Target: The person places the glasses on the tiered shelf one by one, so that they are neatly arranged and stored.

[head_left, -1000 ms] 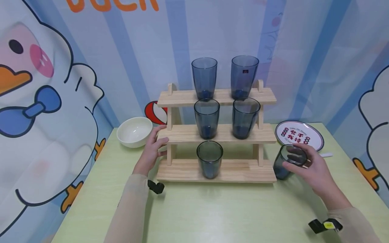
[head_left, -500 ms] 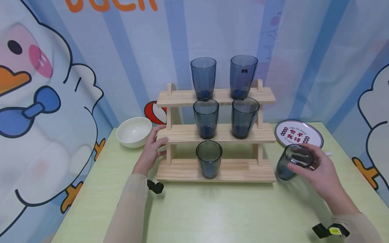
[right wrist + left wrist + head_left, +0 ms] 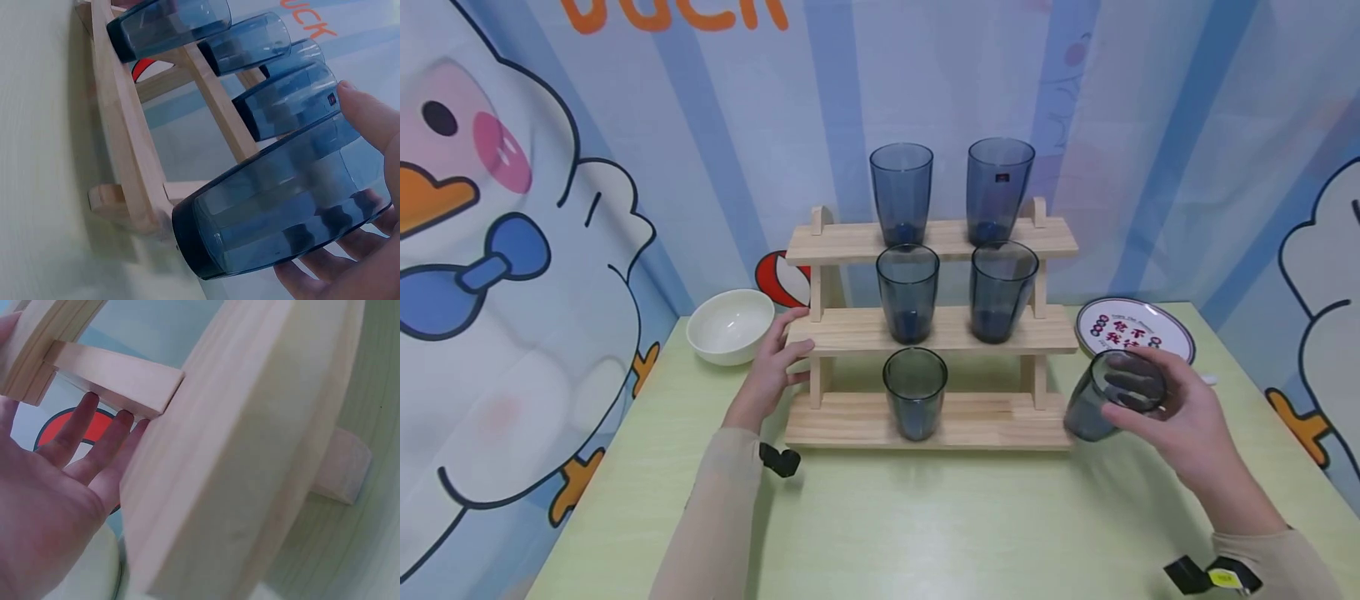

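My right hand grips a smoky blue glass tumbler around its upper part, thumb on one side and fingers on the other. In the head view the glass leans, with its base beside the right end of the bottom shelf. The right wrist view shows this tumbler close up, its thick base towards the rack. A three-tier wooden rack stands in the middle. My left hand holds its left side at the middle shelf; in the left wrist view several fingertips touch a wooden upright.
Two tumblers stand on the top shelf, two on the middle shelf, and one tumbler on the bottom shelf. A white bowl sits left of the rack. An oval plate with red lettering lies behind my right hand, near a white handle.
The right hand first drew the tumbler slightly right, then brought it back left and up towards the bottom shelf's right end, tilting it. The left hand keeps its place on the rack.
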Demonstrator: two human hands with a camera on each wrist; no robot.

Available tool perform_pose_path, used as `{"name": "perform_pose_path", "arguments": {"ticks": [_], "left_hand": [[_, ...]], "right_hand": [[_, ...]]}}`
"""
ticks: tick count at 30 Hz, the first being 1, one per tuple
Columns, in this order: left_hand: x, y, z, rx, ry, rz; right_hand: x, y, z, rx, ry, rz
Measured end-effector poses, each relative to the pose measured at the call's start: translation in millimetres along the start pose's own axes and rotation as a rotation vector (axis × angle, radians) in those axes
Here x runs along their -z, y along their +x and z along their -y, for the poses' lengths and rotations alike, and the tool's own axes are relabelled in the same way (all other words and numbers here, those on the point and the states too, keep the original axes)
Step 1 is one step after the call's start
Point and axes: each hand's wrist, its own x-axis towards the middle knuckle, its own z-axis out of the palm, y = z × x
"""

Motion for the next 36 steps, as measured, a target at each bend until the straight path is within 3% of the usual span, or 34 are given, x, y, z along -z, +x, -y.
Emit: {"name": "perform_pose_path", "arguments": {"ticks": [8, 17, 29, 36], "left_hand": [[1.9, -0.9, -3.9, 0.005, 0.017, 0.01], [3.3, 0.4, -3.9, 0.02, 0.032, 0.009], [1.3, 0.0, -2.2, 0.018, 0.032, 0.001], [1.4, 1.5, -0.1, 0.013, 0.022, -0.002]], "right_hand": [[-12.4, 3.8, 10.8, 0.045, -0.005, 0.047], [-30.2, 10.2, 17.1, 0.091, 0.064, 0.092], [-54.2, 17.3, 23.9, 0.103, 0.026, 0.144], [-67.3, 22.9, 25.3, 0.062, 0.04, 0.186]]}}
